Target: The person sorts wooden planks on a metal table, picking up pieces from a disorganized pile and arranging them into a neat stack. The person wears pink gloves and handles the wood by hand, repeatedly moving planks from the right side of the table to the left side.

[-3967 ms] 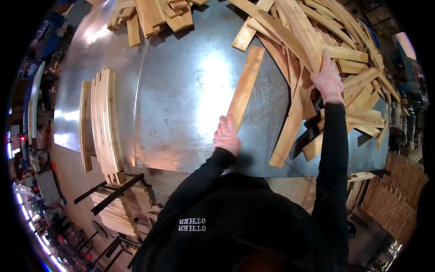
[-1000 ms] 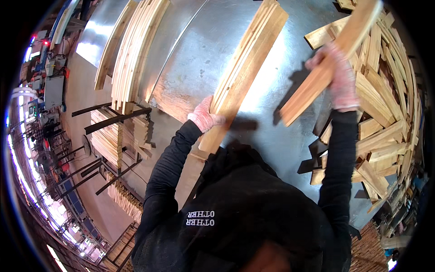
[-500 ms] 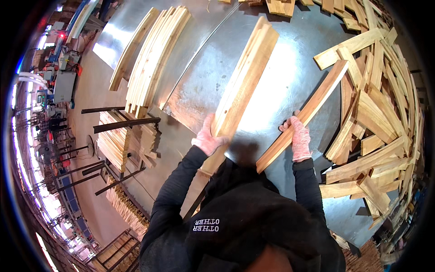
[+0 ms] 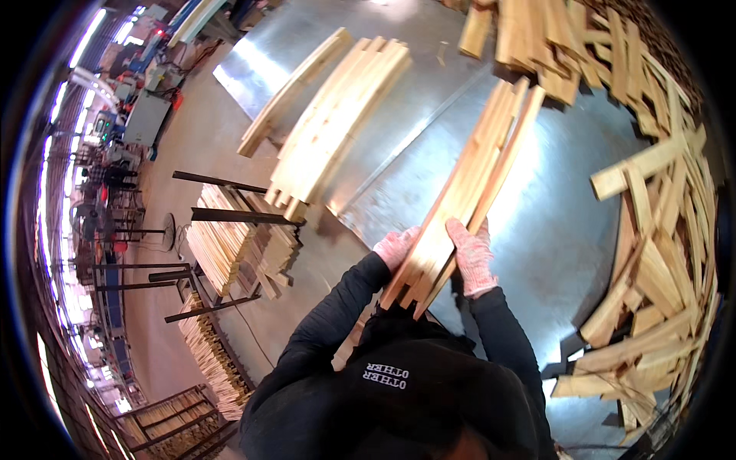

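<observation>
A bundle of long pale wooden slats (image 4: pixel 452 218) slants away from my body over the metal tabletop. My left hand (image 4: pixel 396 248), in a pinkish knit glove, is closed on the bundle's left side near its close end; its fingertips are hidden beneath. My right hand (image 4: pixel 473 257), gloved alike, grips from the right, thumb on top. A single slat (image 4: pixel 512 151) lies along the bundle's right side, with a narrow gap between them toward the far end.
On the left, a neat row of slats (image 4: pixel 337 115) and a lone slat (image 4: pixel 295 90) lie near the metal table's edge (image 4: pixel 337 218). Loose wood pieces (image 4: pixel 655 276) heap up on the right, more (image 4: pixel 537 38) at the far side. A rack of stacked slats (image 4: pixel 222 238) stands lower left.
My right hand has brought its separate slat left against the bundle and now grips there. The view has shifted, so the table and piles appear displaced.
</observation>
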The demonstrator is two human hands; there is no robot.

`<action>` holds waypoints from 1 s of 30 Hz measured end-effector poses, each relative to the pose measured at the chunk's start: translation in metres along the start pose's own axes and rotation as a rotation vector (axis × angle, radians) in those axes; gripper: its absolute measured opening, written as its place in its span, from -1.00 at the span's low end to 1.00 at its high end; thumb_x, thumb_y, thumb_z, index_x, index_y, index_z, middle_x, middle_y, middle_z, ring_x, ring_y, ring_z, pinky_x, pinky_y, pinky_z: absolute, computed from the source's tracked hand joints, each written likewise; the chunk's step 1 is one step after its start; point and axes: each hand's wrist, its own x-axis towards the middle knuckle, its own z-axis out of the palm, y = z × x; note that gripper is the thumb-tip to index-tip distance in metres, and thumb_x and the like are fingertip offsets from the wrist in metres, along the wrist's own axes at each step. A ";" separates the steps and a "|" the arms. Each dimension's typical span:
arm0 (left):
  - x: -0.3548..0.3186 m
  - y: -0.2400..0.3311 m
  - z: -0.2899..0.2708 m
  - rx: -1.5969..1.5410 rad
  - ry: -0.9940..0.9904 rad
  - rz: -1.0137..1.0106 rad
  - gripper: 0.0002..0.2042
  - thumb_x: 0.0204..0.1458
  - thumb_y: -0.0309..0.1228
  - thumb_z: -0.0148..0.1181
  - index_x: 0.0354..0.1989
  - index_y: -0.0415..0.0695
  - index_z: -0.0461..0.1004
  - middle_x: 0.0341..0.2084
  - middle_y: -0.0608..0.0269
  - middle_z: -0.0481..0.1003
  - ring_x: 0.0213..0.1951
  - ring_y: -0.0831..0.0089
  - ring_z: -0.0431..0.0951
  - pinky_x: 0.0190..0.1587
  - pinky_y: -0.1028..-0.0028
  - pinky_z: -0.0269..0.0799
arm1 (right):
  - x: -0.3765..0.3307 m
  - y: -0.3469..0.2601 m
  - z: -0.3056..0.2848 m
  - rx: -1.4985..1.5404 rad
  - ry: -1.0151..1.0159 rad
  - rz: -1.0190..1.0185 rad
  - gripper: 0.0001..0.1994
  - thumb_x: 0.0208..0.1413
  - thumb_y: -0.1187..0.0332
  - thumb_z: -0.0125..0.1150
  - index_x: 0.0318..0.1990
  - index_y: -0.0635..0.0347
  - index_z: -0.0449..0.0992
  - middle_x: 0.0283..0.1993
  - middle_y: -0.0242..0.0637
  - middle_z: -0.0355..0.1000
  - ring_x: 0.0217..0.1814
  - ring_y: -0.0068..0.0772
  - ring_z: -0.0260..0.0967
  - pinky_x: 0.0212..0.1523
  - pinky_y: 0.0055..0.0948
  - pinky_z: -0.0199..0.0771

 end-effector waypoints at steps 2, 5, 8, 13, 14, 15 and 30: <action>-0.013 0.058 -0.042 0.757 0.051 0.052 -0.64 0.23 -0.13 0.09 0.05 -0.09 0.50 -0.06 0.09 0.58 -0.01 0.26 0.56 0.02 0.27 0.45 | 0.018 0.002 0.045 -0.187 0.052 -0.013 -0.25 0.04 0.38 0.43 0.32 0.36 0.12 -0.01 -0.12 0.48 -0.07 -0.31 0.47 -0.08 -0.36 0.55; 0.001 0.059 -0.110 0.641 0.346 0.177 -0.72 0.22 -0.18 0.04 -0.05 -0.06 0.53 -0.13 0.02 0.56 -0.06 0.08 0.56 -0.04 0.25 0.47 | 0.055 0.053 0.102 -0.119 0.049 -0.048 -0.25 0.03 0.33 0.45 0.31 0.40 0.14 0.00 -0.10 0.48 -0.06 -0.30 0.46 -0.06 -0.39 0.51; 0.018 0.060 -0.167 0.787 0.379 0.215 -0.79 0.17 -0.26 0.02 -0.22 -0.10 0.50 -0.27 0.01 0.53 -0.16 0.00 0.57 -0.15 0.17 0.48 | 0.086 0.069 0.164 -0.285 0.102 0.012 -0.18 0.04 0.28 0.42 0.35 0.45 0.06 -0.04 -0.10 0.48 -0.09 -0.33 0.44 -0.08 -0.43 0.47; 0.046 0.065 -0.262 0.763 0.405 0.273 -0.80 0.07 -0.30 0.08 -0.25 -0.16 0.41 -0.36 0.06 0.47 -0.24 0.09 0.53 -0.22 0.16 0.46 | 0.108 0.072 0.228 -0.215 0.087 0.125 -0.37 0.11 0.18 0.38 0.24 0.33 0.27 -0.11 -0.26 0.48 -0.20 -0.40 0.39 -0.21 -0.44 0.46; 0.055 0.074 -0.295 0.628 0.481 0.285 -0.76 0.07 -0.29 0.11 -0.20 -0.18 0.42 -0.35 0.10 0.47 -0.22 0.15 0.53 -0.20 0.16 0.47 | 0.123 0.098 0.214 -0.099 0.039 0.132 -0.33 0.13 0.24 0.35 0.29 0.35 0.18 -0.12 -0.24 0.49 -0.22 -0.43 0.41 -0.23 -0.47 0.46; 0.076 0.081 -0.335 0.822 0.707 0.546 -0.60 0.02 -0.21 0.19 -0.03 -0.19 0.39 -0.20 0.06 0.46 -0.11 0.16 0.52 -0.13 0.18 0.47 | 0.149 0.144 0.186 0.018 -0.009 0.128 -0.28 0.14 0.29 0.33 0.35 0.36 0.08 -0.13 -0.23 0.49 -0.23 -0.46 0.42 -0.25 -0.50 0.46; 0.101 0.081 -0.484 0.380 0.385 0.053 -0.56 -0.13 -0.27 0.40 -0.06 -0.20 0.52 -0.36 0.13 0.61 -0.29 0.40 0.61 -0.17 0.40 0.52 | 0.113 0.082 0.286 -0.692 0.281 0.021 -0.07 -0.09 0.21 0.47 0.36 0.37 0.01 0.15 0.03 0.36 0.18 -0.05 0.37 0.18 -0.28 0.37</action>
